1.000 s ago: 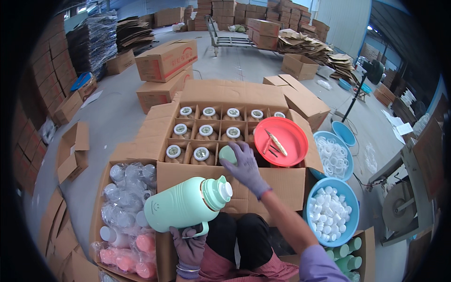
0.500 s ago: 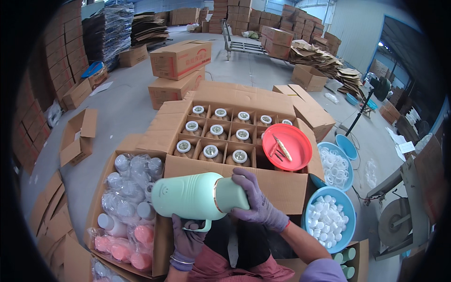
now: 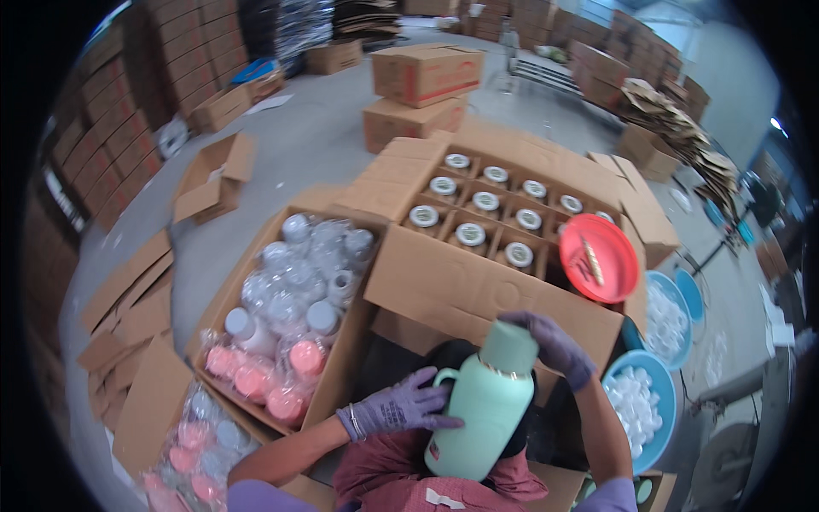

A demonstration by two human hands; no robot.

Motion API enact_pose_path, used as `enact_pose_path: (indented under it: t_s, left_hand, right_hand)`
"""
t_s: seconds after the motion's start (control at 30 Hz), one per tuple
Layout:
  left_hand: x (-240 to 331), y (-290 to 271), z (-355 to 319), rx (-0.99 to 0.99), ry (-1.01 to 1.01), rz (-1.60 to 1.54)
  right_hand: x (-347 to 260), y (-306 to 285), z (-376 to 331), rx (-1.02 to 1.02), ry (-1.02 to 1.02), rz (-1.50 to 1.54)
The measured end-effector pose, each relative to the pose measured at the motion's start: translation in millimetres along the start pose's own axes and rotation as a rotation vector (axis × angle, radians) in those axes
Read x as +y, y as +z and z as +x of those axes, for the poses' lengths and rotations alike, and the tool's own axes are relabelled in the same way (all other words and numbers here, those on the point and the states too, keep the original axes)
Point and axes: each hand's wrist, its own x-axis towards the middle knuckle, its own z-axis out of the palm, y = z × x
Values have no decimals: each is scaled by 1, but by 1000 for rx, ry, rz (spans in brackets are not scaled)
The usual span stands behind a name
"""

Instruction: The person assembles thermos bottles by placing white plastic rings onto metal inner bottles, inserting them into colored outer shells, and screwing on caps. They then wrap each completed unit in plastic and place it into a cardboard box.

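Flask [image 3: 485, 418], tilted at the lower centre of the frame, should handle as stiff, smooth and fairly heavy, so we favour its handle [image 3: 444, 373] plus support beneath, our left grip [image 3: 408, 404] loosely spread against its side, our right grip [image 3: 556, 345] curled around the cap [image 3: 508, 348].

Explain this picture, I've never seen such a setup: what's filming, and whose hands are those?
There's no machine, just a person wearing purple-grey gloves. A fisheye camera on their head looks down, so straight edges bend. The right hand curls over the cylindrical mint-green cap of a matching flask; the left hand touches the flask's side near its looped handle. Ahead stands a brown cardboard carton with compartments holding round white-rimmed tops; a round red bowl rests on its right side. On the left, another brown carton holds plastic-wrapped clear and pink pieces.
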Motion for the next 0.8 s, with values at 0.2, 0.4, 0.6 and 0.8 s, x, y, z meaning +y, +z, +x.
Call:
enact_pose_path:
  t_s: [0.2,0.4,0.6,0.8]
  left_hand:
    - [-58,-18,-75,227,-685,-172]
    - [-191,92,-354,48,-2096,620]
    - [-227,20,-396,-576,-1712,609]
    - [-208,-130,-114,1140,-974,-1246]
  right_hand:
    - [5,52,-45,239,145,-306]
    - [8,41,-17,239,74,-267]
    - [11,24,-10,326,240,-136]
    - [-45,46,75,158,-166,-635]
